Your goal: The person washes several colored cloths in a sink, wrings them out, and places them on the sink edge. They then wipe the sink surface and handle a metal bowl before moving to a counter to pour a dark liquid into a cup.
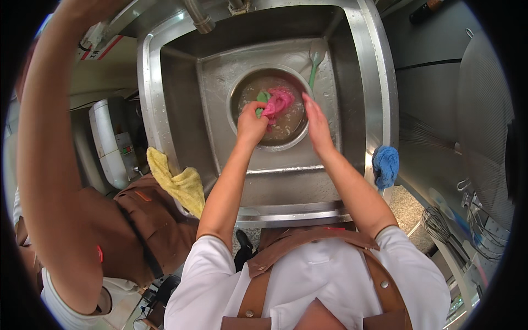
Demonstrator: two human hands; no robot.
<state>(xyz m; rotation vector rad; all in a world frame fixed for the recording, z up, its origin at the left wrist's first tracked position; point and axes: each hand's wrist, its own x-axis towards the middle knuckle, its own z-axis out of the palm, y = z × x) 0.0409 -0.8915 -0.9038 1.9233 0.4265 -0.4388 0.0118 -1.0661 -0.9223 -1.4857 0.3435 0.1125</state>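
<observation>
A round metal bowl (275,147) holding cloudy water stands in a stainless steel sink (268,187). My left hand (252,123) reaches over the bowl's near left side, its fingers closed on a wet pink cloth (279,101). A green piece (263,97), perhaps cloth or a sponge, lies against the pink one, partly hidden by my fingers. My right hand (317,123) is at the bowl's right rim with its fingers extended and nothing in it; whether it touches the rim I cannot tell. A spatula with a green handle (314,70) lies in the sink behind the bowl's right side.
A yellow cloth (177,177) drapes over the sink's left edge and a blue cloth (385,167) over its right edge. A faucet (202,20) hangs over the back left. At left, a co-worker's raised arm (49,165) passes close by. Whisks (439,227) and a mesh strainer (486,107) are at right.
</observation>
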